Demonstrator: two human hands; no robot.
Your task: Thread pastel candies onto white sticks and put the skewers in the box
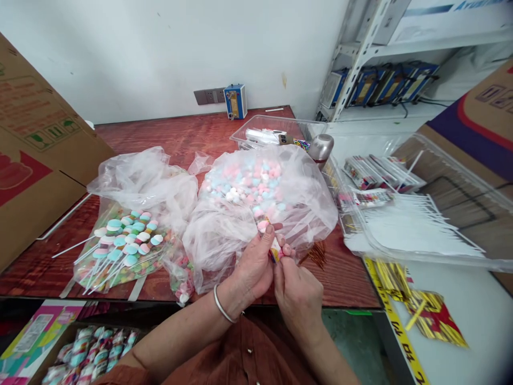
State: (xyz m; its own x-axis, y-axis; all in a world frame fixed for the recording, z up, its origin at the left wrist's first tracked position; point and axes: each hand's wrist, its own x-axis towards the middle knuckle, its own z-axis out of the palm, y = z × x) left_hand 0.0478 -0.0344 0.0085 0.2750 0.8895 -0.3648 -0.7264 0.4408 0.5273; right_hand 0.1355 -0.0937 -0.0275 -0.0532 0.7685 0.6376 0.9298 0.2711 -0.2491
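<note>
My left hand (256, 264), with a silver bangle on its wrist, is closed around a small printed clear wrapper (276, 247) with pink and white marshmallows in it. Fingers of my right hand (298, 289) pinch the lower end of the same wrapper; its tip is hidden in them. Just beyond both hands lies a large open plastic bag (304, 187) of loose pink, blue and white marshmallows (252, 179). On the left, marshmallow sticks (128, 238) in pastel layers rest on a second plastic bag (148, 182). Copper-coloured twist ties (316, 254) lie right of my hands.
Cardboard boxes (44, 133) flank the table. A clear tub (425, 251) with white sticks (417, 222) and printed packets stands right, near gold twist ties (436, 318). A metal flask (320, 147) stands by a clear tray (256, 122). Below left, an open box holds wrapped marshmallows (96, 350).
</note>
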